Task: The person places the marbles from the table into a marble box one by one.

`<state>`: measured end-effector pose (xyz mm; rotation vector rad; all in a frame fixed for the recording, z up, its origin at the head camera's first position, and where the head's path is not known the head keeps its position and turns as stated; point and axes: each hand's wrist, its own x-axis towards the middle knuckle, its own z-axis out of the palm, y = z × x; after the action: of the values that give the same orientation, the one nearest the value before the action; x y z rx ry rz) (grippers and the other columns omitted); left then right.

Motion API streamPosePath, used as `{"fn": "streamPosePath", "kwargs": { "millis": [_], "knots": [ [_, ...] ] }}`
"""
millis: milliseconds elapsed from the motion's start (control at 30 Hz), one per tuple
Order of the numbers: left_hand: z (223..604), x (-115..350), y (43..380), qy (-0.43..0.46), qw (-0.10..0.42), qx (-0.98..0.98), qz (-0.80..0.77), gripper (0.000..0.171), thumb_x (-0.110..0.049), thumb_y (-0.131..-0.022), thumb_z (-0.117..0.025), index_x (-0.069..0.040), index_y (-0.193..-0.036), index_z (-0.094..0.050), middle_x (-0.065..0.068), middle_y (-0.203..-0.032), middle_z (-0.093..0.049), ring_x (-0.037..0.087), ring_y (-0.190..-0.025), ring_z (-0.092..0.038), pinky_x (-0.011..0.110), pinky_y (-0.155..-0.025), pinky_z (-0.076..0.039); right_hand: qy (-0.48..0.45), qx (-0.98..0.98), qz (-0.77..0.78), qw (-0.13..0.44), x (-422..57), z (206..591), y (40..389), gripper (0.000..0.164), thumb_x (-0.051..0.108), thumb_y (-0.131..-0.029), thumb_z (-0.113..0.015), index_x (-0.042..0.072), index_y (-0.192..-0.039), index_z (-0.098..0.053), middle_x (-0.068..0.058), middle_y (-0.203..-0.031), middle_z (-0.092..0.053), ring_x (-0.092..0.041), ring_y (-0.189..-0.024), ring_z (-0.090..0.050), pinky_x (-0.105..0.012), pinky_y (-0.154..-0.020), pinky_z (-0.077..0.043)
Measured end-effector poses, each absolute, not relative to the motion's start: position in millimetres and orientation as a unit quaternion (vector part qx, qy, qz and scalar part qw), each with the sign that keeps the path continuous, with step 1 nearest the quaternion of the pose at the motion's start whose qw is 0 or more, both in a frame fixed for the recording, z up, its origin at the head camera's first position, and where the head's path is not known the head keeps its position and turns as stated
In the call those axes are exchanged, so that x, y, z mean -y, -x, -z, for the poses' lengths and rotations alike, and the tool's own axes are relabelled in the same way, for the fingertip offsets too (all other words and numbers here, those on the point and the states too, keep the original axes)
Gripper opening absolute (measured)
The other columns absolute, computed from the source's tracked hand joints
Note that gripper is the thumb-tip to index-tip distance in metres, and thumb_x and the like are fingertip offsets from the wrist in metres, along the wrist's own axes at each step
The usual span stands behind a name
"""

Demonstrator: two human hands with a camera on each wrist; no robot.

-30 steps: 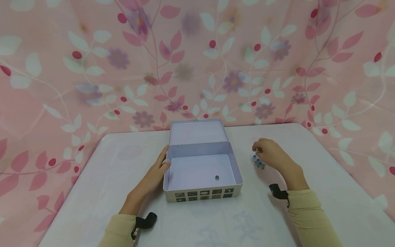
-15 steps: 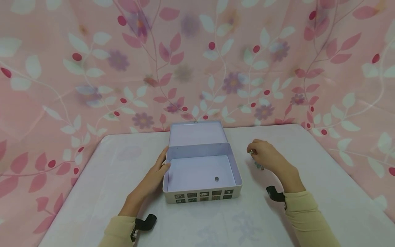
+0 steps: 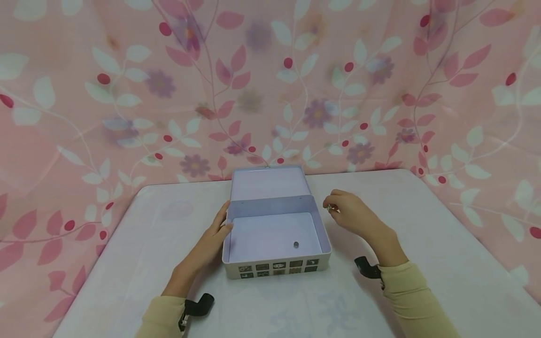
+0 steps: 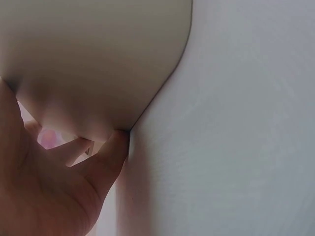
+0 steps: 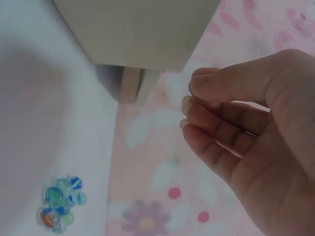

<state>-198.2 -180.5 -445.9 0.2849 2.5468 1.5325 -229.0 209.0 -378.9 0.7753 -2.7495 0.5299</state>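
Note:
An open tin box (image 3: pixel 276 263) stands mid-table, its hinged lid (image 3: pixel 269 183) tipped back. One small dark marble (image 3: pixel 296 244) lies inside, near the front right. My left hand (image 3: pixel 207 244) holds the box's left wall, thumb at the rim; in the left wrist view its fingers (image 4: pixel 106 162) touch the outer wall. To the right of the box, my right hand (image 3: pixel 355 213) pinches a small marble (image 3: pixel 328 207), mostly hidden between thumb and fingertips. Several glass marbles (image 5: pixel 59 196), blue, green and orange, lie clustered on the table in the right wrist view; the hand hides them from the head view.
A white cloth covers the table (image 3: pixel 169 225). Behind it hangs a pink floral curtain (image 3: pixel 262 94), close to the raised lid. The box walls stand up around its flat inner floor (image 3: pixel 262 234).
My right hand has moved left from the marble cluster toward the box's right wall, with a marble in its fingertips. My left hand and the box stay in place.

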Motion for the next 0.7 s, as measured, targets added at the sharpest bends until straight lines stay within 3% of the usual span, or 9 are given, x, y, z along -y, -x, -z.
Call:
{"fn": "streamPosePath", "kwargs": {
  "millis": [233, 700],
  "knots": [
    [447, 181, 200, -0.097, 0.073, -0.850, -0.512, 0.060, -0.039, -0.107, -0.038, -0.056, -0.152, -0.003, 0.007, -0.168, -0.012, 0.035, -0.155, -0.013, 0.065, -0.119, -0.018, -0.269, 0.936, -0.199, 0.105, -192, 375, 222, 0.016, -0.005, -0.084, -0.066, 0.005, -0.093, -0.074, -0.001, -0.087, -0.064, -0.013, -0.078, -0.059, -0.032, -0.073, -0.055],
    [445, 181, 198, -0.096, 0.073, -0.851, -0.510, 0.059, -0.038, -0.107, -0.038, -0.058, -0.151, -0.004, 0.005, -0.168, -0.013, 0.035, -0.155, -0.014, 0.065, -0.119, -0.018, -0.295, 0.931, -0.191, 0.101, -167, 375, 208, 0.015, -0.001, -0.087, -0.070, 0.011, -0.096, -0.074, 0.002, -0.093, -0.063, -0.012, -0.086, -0.059, -0.030, -0.075, -0.055]
  ]
}}
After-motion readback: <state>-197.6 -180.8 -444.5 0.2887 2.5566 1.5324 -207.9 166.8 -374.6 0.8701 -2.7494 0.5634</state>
